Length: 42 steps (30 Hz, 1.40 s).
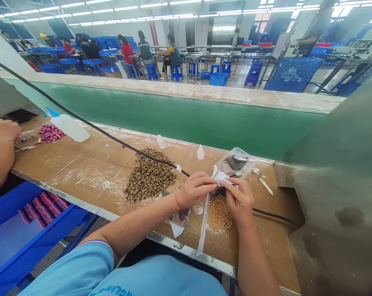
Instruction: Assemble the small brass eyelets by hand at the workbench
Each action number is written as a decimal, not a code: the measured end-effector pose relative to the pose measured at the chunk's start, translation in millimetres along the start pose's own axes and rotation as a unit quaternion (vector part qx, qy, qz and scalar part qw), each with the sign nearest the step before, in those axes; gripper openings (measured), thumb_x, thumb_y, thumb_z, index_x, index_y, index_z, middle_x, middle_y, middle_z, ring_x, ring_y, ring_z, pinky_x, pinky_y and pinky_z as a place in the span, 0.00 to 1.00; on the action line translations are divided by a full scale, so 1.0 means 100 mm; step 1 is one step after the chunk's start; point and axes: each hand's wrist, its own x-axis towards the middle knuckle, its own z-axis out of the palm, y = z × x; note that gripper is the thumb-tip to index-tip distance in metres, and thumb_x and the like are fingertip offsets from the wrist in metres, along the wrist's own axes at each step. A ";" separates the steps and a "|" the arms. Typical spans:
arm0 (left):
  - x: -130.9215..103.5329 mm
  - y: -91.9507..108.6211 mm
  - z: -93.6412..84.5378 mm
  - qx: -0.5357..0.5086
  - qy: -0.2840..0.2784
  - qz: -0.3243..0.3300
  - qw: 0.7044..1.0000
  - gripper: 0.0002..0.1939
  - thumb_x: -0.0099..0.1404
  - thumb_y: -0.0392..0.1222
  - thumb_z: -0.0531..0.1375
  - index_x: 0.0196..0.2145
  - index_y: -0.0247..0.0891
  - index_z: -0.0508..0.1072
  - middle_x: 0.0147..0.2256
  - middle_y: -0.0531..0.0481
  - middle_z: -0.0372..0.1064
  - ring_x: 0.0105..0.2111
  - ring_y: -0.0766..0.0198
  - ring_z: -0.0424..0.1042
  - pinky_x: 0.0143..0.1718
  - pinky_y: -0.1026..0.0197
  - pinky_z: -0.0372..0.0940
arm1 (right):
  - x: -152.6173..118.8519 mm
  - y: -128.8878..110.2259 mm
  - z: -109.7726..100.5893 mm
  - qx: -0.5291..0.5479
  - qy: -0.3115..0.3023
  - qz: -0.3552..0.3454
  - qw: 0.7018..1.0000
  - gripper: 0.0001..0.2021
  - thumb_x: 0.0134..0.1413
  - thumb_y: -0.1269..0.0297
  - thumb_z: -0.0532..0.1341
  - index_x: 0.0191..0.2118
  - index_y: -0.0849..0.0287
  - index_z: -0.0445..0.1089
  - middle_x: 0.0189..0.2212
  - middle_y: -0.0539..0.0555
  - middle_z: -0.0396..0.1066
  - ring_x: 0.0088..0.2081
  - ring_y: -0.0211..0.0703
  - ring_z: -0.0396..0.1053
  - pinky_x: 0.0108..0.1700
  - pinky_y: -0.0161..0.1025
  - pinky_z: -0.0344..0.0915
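My left hand (196, 190) is closed in a pinch, fingertips on a small multicoloured piece (217, 186) that is mostly covered. Right beside it, my right hand (240, 200) is also pinched shut, its fingertips meeting the left ones; what it grips is too small and hidden to name. White material (222, 176) shows just behind the fingertips. Below the hands lies a pile of round tan beads (219, 217). To the left spreads a larger heap of small dark-and-gold pieces (149, 174). A clear round dish (198, 208) sits near my left wrist.
Behind my hands is a clear plastic tray (246, 156) with tools. A white-handled blade (266, 186) lies right. A black cable (90, 123) crosses the bench. Two small bottles (200, 152) stand by the green belt (186, 119). Another person's hand (3, 129) is far left.
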 end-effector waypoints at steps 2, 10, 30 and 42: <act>-0.01 0.00 -0.01 -0.005 -0.002 -0.005 1.000 0.09 0.63 0.30 0.53 0.39 0.35 0.70 0.35 0.43 0.73 0.36 0.63 0.69 0.37 0.59 0.69 | 0.00 0.00 0.01 0.008 0.018 0.027 0.999 0.14 0.54 0.75 0.56 0.39 0.50 0.75 0.36 0.53 0.72 0.37 0.38 0.70 0.38 0.37 0.68; -0.01 0.06 0.00 -0.045 -0.003 -0.051 0.998 0.08 0.61 0.28 0.54 0.38 0.35 0.69 0.36 0.44 0.73 0.36 0.64 0.70 0.38 0.58 0.69 | -0.03 0.10 0.06 0.142 0.076 0.280 0.946 0.11 0.53 0.61 0.59 0.40 0.58 0.75 0.37 0.55 0.75 0.38 0.42 0.72 0.42 0.41 0.69; -0.03 0.16 -0.23 -0.059 0.015 -0.014 0.998 0.08 0.62 0.29 0.54 0.38 0.36 0.70 0.36 0.43 0.74 0.38 0.63 0.70 0.38 0.59 0.70 | 0.06 0.03 -0.06 -0.043 0.154 0.146 0.976 0.09 0.53 0.65 0.59 0.40 0.58 0.73 0.37 0.58 0.73 0.41 0.46 0.69 0.47 0.48 0.65; -0.43 0.79 -0.44 -0.111 0.021 -0.078 0.991 0.09 0.64 0.33 0.54 0.42 0.38 0.70 0.35 0.45 0.74 0.39 0.64 0.69 0.41 0.59 0.68 | -0.53 -1.03 -0.32 0.162 -0.094 0.217 0.958 0.05 0.52 0.67 0.61 0.36 0.55 0.72 0.30 0.51 0.74 0.30 0.37 0.71 0.33 0.35 0.70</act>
